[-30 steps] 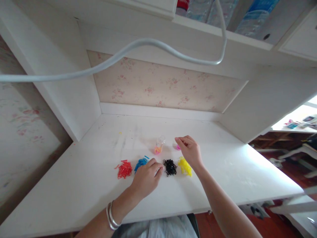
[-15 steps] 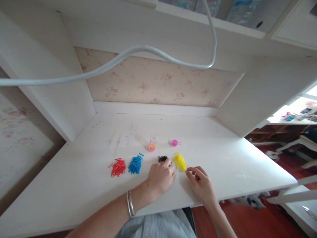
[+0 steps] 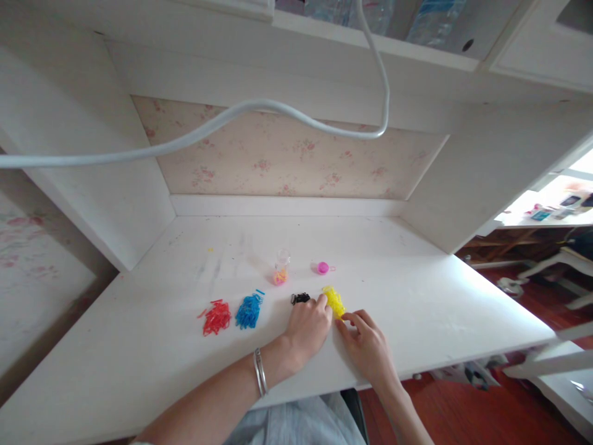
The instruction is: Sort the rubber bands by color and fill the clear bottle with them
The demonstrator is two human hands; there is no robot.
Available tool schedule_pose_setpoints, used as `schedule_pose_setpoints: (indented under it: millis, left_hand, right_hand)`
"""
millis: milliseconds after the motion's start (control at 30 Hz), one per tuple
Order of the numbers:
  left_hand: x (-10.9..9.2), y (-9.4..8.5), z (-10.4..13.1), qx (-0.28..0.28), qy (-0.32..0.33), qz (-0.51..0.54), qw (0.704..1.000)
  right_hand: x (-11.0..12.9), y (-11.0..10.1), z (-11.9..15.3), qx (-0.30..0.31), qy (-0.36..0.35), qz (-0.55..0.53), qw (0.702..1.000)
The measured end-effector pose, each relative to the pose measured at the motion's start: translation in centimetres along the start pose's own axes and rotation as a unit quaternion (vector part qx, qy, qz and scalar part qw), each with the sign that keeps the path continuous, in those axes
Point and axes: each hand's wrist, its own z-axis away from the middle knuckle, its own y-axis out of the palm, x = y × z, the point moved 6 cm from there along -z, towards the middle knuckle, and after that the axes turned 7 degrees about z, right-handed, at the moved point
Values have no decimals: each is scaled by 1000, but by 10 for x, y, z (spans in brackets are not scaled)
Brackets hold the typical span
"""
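Small yellow rubber bands point(image 3: 334, 301) lie in a loose pile on the white desk. My left hand point(image 3: 308, 330), wearing silver bangles, is curled against the pile's left side; its fingertips are hidden, so I cannot make out what they hold. At the pile's near end, my right hand point(image 3: 368, 349) has thumb and index finger closed on the yellow edge. Black rubber bands point(image 3: 300, 298) sit just beyond my left hand, partly covered by it. Left of these are piles of blue rubber bands point(image 3: 249, 311) and red rubber bands point(image 3: 217, 317).
Behind the piles stands a small clear container point(image 3: 281, 272) with orange and pink bits in it. A round pink piece with a loop point(image 3: 323, 267) lies to its right. A white cable point(image 3: 259, 106) hangs across the view above the desk point(image 3: 152, 346).
My left hand has shifted right, from beside the black bands to the yellow pile. My right hand has moved slightly left against the pile's near end. The view has turned a little.
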Motion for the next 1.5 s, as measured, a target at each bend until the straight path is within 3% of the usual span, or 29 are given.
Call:
schedule_pose_setpoints:
  millis: [167,400,633,800,1000,1200,1500]
  left_hand:
    - [3,-7,0,-1,-15,-15,1000]
    - [18,-49,6,-112,-46,25,992]
    - [69,-107,20,-260,-99,96,956]
    - [103,-132,20,-309,-93,129,938]
    - [118,-135,8,-317,-74,131,937]
    - [120,-127,1,-295,-76,114,946]
    - [125,-127,16,-318,-69,141,935]
  right_hand:
    - [1,-3,1,-11,-7,-7,1000]
    - [2,-9,4,-43,3,-27,999]
    - [-2,-8,5,-63,1,-33,997]
    - [-1,-10,4,-70,3,-38,997]
    - [0,-15,5,-92,6,-61,994]
    - [-1,-18,5,-101,10,-77,992]
    - [-5,-25,5,-109,62,-110,986]
